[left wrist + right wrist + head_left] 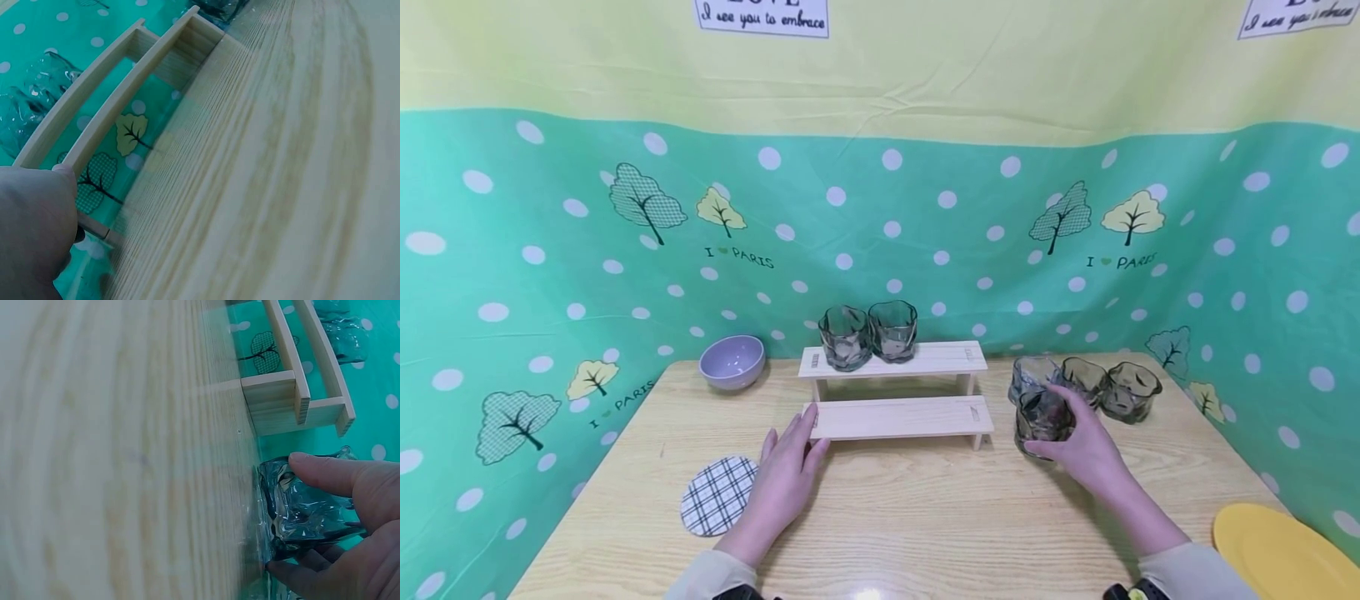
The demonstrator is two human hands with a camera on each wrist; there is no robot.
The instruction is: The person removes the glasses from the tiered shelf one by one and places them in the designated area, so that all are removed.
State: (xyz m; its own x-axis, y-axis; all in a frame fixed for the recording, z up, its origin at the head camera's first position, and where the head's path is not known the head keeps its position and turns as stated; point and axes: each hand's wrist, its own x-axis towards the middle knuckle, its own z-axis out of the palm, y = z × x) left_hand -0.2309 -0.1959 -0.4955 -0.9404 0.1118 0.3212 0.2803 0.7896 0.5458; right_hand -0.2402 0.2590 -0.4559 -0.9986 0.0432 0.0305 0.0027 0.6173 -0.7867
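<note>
We found the grip of the right hand (1090, 442) closed about a smoked glass (1039, 423), in front of three other glasses (1129, 393) at the right of the desk (910, 517), and could not tell whether its base touched the surface. The left hand (786, 471), its fingers extended rather than clenched, touched the left end of the lower shelf (898, 418). We judged the work about a third done: two glasses (846, 340) stood side by side on the upper shelf (943, 358), the lower one bore none, and four appeared left to place.
</note>
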